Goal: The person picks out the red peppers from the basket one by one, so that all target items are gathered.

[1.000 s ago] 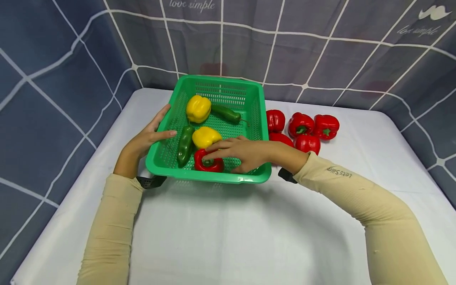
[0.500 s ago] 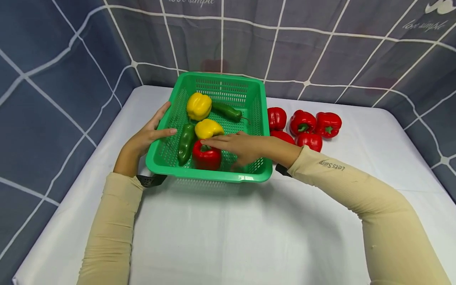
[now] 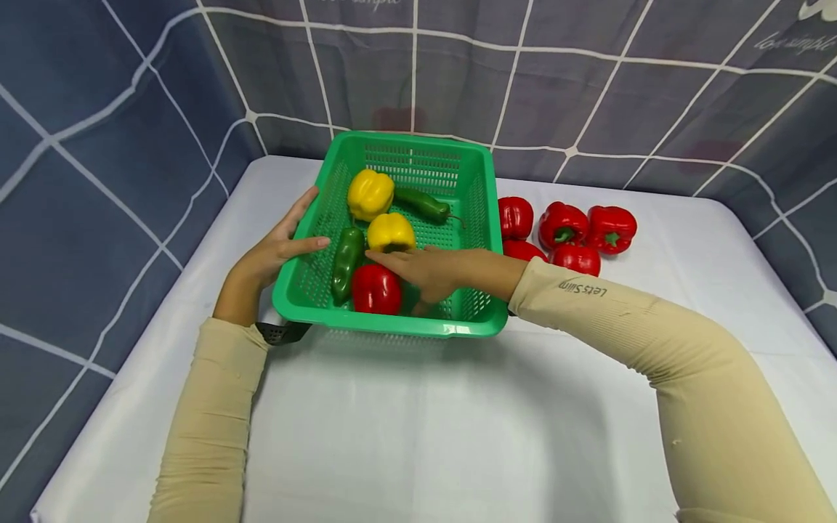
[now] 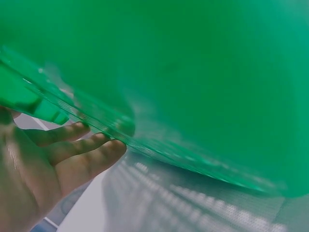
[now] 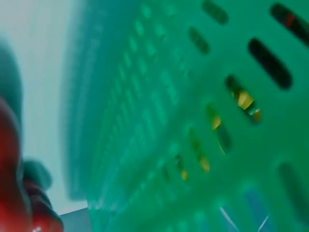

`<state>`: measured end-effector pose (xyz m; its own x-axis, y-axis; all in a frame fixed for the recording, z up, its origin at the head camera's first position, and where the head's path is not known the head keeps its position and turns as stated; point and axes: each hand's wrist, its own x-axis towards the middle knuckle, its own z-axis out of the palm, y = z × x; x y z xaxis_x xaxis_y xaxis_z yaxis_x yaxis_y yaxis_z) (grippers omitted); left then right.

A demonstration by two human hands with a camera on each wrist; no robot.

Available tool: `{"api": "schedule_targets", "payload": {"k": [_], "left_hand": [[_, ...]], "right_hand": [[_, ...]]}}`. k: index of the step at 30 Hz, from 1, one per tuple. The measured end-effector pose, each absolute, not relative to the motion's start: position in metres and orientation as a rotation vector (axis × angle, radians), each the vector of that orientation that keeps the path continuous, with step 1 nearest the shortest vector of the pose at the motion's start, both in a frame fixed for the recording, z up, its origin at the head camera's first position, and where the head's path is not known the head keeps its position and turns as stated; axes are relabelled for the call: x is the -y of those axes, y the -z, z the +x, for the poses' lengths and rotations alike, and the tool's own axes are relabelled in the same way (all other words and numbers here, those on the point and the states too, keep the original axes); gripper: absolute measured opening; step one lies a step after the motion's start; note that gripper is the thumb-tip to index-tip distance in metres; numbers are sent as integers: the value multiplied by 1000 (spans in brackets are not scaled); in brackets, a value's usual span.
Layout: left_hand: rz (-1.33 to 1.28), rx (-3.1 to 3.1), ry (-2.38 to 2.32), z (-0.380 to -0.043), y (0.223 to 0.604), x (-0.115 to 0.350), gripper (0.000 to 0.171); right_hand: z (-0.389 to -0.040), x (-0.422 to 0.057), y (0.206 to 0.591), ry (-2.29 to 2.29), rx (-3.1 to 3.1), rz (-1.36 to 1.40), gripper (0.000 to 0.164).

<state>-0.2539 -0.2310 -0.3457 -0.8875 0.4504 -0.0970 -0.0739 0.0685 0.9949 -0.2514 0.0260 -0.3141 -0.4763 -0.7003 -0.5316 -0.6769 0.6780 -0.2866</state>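
Observation:
My left hand [image 3: 275, 243] holds the green plastic basket [image 3: 477, 328] by its left side, thumb inside over the rim and fingers against the outer wall. The left wrist view shows those fingers [image 4: 91, 162] along the basket's outside. Inside the basket, my right hand [image 3: 434, 272] has its fairly straight fingers across the back of a red bell pepper [image 3: 377, 289], with the thumb low on its right. Behind them sits a yellow bell pepper [image 3: 391, 231], and a second yellow bell pepper [image 3: 370, 195] farther back. Green chili peppers lie at left [image 3: 348, 263] and back [image 3: 421, 205].
Several red bell peppers [image 3: 564, 224] are grouped on the white-covered table [image 3: 458, 421], right of the basket. A dark grid-patterned curtain [image 3: 471, 87] rises behind and along the sides. The right wrist view is filled mostly by the basket's slotted wall [image 5: 203, 121].
The red bell pepper in the basket has rolled over, its stem turning out of sight. My right hand has shifted slightly left and away from me; the front yellow bell pepper has turned. The left hand keeps its hold.

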Motion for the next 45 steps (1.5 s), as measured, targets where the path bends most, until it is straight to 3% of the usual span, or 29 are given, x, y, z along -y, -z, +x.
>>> {"api": "schedule_targets", "payload": {"k": [7,31,45], "left_hand": [[422,-1972,-1860,-256,344,230,84],[410,-1956,-1870,-252,346,230,82],[413,-1942,-1882,-252,346,231,82]], "right_hand": [[-250,-23,314,116,-2274,-1131,113],[-246,-23,330,309,-2326,-1190,97],[-245,-22,317,394,-2325,-1250,93]]}}
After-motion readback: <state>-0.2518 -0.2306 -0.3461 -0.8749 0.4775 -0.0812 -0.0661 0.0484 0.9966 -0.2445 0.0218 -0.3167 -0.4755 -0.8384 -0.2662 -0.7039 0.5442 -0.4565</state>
